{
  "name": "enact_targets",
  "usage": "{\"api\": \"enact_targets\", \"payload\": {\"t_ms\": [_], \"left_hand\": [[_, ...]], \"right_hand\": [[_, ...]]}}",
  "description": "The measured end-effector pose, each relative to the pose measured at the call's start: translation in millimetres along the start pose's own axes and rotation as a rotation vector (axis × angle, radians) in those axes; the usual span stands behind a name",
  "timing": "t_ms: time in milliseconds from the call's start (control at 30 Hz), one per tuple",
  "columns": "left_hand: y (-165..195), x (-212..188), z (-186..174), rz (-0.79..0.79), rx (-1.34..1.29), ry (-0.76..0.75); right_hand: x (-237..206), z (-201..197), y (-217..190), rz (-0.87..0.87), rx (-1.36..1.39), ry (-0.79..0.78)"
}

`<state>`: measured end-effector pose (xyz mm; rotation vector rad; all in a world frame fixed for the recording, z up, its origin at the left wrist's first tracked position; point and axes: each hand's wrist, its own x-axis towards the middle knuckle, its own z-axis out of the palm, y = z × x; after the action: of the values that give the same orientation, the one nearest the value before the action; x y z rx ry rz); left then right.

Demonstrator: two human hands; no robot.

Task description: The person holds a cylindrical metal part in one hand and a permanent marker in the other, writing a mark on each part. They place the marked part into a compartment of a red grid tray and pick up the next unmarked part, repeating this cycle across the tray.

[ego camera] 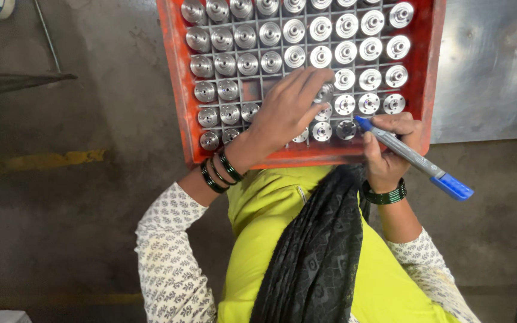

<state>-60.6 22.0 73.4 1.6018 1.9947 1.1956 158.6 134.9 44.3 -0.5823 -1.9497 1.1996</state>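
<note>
Head view: red tray (178, 90) over stained concrete floor (79, 197)

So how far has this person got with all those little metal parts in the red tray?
Hard to say what is finished: no ink marks show on the metal parts filling the red tray. In hand: the left hand fingers one part while the right hand holds a blue marker. Marks are too small to tell.

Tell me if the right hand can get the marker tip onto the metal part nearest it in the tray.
Probably yes: the right hand holds the marker beside that metal part, with nothing between.
</note>
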Motion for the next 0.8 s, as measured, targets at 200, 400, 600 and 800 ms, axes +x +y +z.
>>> {"api": "enact_targets", "payload": {"t_ms": [200, 400, 600, 800], "left_hand": [[1, 6, -25, 0.1, 0.301, 0.077], [-21, -40, -97, -0.144, 0.781, 0.003], [-47, -59, -71, -0.14, 0.956, 0.019], [-45, -47, -62, -0.09, 1.106, -0.043]], "right_hand": [[3, -2, 2, 0.017, 0.014, 0.01], [4, -7, 6, 0.088, 0.071, 0.017], [5, -9, 15, 0.044, 0.154, -0.006], [4, -6, 15, 0.014, 0.099, 0.009]]}}
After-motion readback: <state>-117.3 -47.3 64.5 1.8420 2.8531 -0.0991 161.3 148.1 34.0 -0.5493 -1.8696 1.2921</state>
